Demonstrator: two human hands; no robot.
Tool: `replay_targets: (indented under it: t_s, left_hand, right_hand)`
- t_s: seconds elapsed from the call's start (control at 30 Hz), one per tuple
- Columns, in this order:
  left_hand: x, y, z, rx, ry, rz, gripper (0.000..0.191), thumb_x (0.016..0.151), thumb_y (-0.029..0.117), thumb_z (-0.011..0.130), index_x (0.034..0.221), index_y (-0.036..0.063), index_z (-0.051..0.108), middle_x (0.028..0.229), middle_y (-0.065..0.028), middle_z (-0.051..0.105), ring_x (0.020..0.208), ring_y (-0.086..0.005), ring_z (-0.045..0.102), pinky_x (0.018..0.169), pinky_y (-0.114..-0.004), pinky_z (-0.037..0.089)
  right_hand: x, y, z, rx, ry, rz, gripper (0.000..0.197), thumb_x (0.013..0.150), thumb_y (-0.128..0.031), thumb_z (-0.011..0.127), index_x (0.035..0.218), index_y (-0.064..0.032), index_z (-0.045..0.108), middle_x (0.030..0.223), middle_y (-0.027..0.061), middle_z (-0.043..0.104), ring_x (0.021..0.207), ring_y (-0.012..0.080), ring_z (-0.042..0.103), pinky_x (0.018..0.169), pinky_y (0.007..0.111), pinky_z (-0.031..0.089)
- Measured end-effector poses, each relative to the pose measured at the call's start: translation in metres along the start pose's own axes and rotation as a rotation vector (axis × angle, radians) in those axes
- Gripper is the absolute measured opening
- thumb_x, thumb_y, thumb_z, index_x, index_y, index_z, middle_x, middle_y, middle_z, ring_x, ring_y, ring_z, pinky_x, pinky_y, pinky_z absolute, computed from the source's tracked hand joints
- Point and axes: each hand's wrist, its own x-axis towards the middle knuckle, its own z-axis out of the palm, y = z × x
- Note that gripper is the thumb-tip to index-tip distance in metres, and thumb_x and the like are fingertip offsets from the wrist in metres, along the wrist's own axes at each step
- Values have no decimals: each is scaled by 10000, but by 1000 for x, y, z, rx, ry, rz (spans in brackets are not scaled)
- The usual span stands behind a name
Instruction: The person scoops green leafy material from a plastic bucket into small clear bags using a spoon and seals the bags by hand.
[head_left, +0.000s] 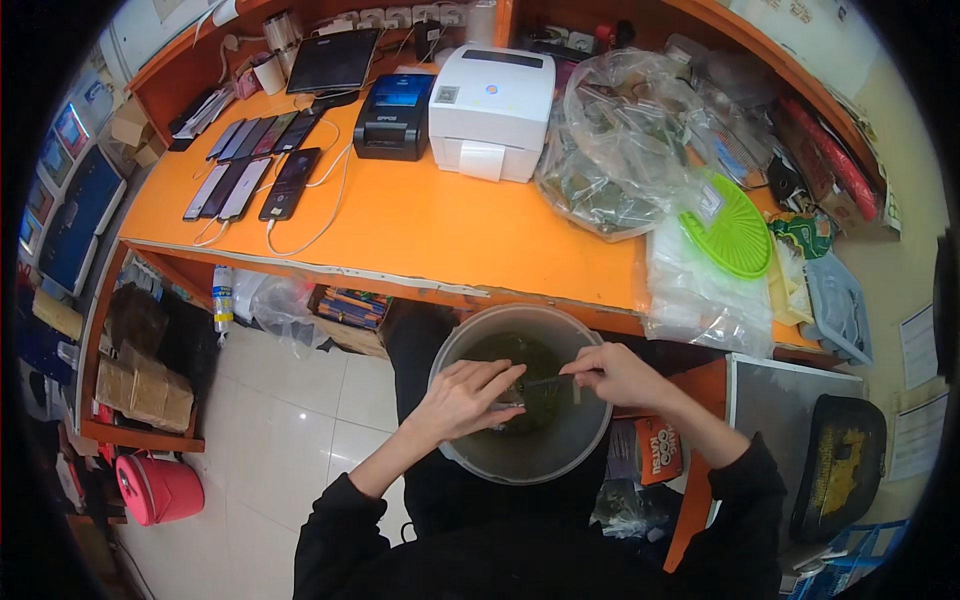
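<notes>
A round translucent plastic bucket (480, 457) sits at my lap, just below the desk edge, with dark green matter (517, 345) in its bottom. Over its right side, my right hand (619, 375) grips the handle of a thin dark utensil (547, 381), which looks like a spoon or fork and points left. My left hand (469, 397) reaches over the bucket's left side, its fingers curled around a small clear plastic piece (512, 394), possibly a bag or cup. The utensil's tip lies close to that piece; its exact shape is hidden by the fingers.
On the orange desk (420, 232) are several phones (289, 184) with cables, a black receipt printer (394, 116), a white label printer (491, 112), a large clear bag of green contents (615, 165), a green lid (731, 225) and plastic bags (697, 300). A pink bucket (161, 487) stands lower left.
</notes>
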Motion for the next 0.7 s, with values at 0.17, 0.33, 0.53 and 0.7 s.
replay_targets:
  t_s: [0.17, 0.33, 0.53, 0.7]
  left_hand:
    - [3, -4, 19, -558, 56, -281, 496, 780, 216, 726, 1203, 32, 544, 1089, -134, 642, 956, -204, 637, 787, -306, 506]
    - [3, -12, 27, -1435, 157, -511, 605, 794, 89, 705, 1313, -31, 417, 1182, -158, 599, 1143, -162, 532, 968, -285, 413]
    - [1, 16, 17, -500, 151, -411, 771, 777, 37, 689, 1420, 40, 264, 1171, -208, 591, 1120, -293, 567, 918, -352, 473]
    - [-10, 13, 23, -346, 49, -574, 803, 741, -9, 691, 1421, 105, 280, 995, -220, 646, 881, -375, 640, 751, -389, 529]
  right_hand:
    - [-25, -34, 18, -554, 434, -324, 402, 658, 28, 606, 1047, -60, 654, 958, 46, 581, 921, 187, 547, 815, 315, 348]
    - [-34, -53, 12, -1033, 719, -606, 328, 720, -112, 557, 1022, 1, 618, 926, 72, 556, 858, 172, 536, 732, 299, 374]
    - [-32, -50, 12, -966, 696, -505, 336, 729, -102, 559, 1045, -2, 613, 939, 66, 554, 875, 166, 536, 773, 302, 350]
    - [-31, -52, 8, -830, 650, -433, 344, 709, -65, 575, 1047, -21, 617, 925, 58, 536, 901, 185, 523, 808, 329, 336]
